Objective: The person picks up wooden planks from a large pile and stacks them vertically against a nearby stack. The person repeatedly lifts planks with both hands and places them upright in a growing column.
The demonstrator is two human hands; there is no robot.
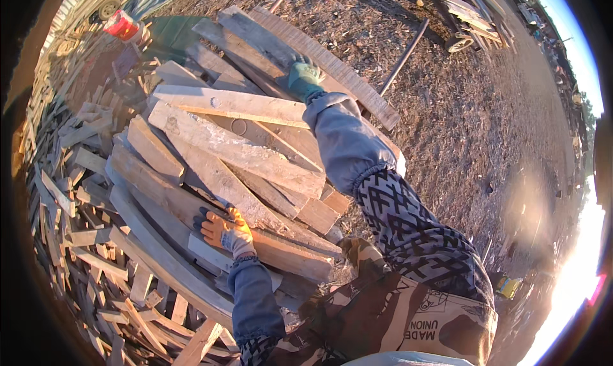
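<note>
Before me lies a stack of rough wooden boards [239, 150], laid at uneven angles. My left hand [225, 229], in an orange and white glove with dark fingertips, rests on a long board [292, 258] near the stack's lower side, its fingers spread over the top. My right hand [304, 76], in a green glove, is on boards at the far side, beside a grey weathered plank [258, 35] and a wide board [330, 66]. The right fingertips lie against the wood; whether they grip it cannot be told.
A heap of short wood offcuts [96, 251] spreads along the left. A red and white bucket [123, 27] is at the upper left. A metal pipe [404, 57] stands out beyond the stack over chip-strewn ground [455, 141]. A wheeled cart [471, 23] loaded with wood is at the upper right.
</note>
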